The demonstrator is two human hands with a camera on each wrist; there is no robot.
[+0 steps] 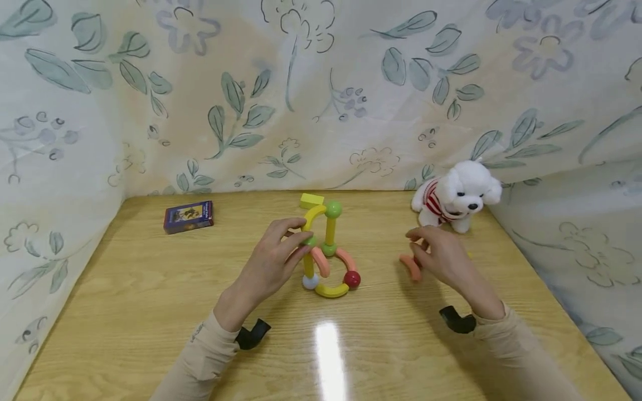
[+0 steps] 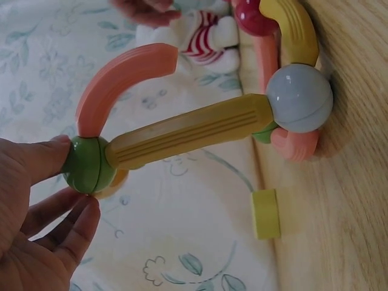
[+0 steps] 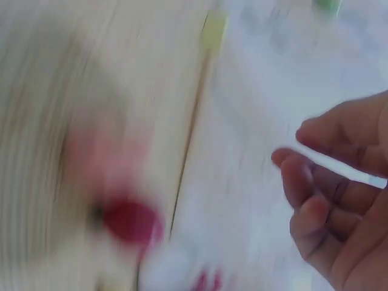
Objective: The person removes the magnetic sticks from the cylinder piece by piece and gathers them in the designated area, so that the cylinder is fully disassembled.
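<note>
Green, glossy and seemingly plastic, a ball (image 2: pixel 90 165) at the near upper corner of an upright frame of coloured rods and balls (image 1: pixel 330 229) is pinched between the thumb and fingertips of the left hand (image 1: pixel 273 252). From it a ridged, curved coral rod (image 2: pixel 118 82) juts out, its far end joined to nothing, while a ridged, straight yellow rod (image 2: pixel 188 130) runs down below those fingertips to a pale grey ball (image 2: pixel 300 98) near the wood-grained table (image 1: pixel 125 278).

The right hand (image 1: pixel 443 257) grips nothing; thumb and fingers are loosely bent, with a gap between. Just beside its fingertips, lower down, are a short curved coral piece (image 1: pixel 411 268) and a glossy red ball (image 3: pixel 132 219), blurred. Beyond these fingers sits a white plush dog (image 1: pixel 471 186).

The frame is probably light, its rods stiff but its joints weak, and the smooth balls may turn under the fingertips. Pinching the green ball while steadying the rod below seems safest; the coral piece would be best taken at mid-curve.
</note>
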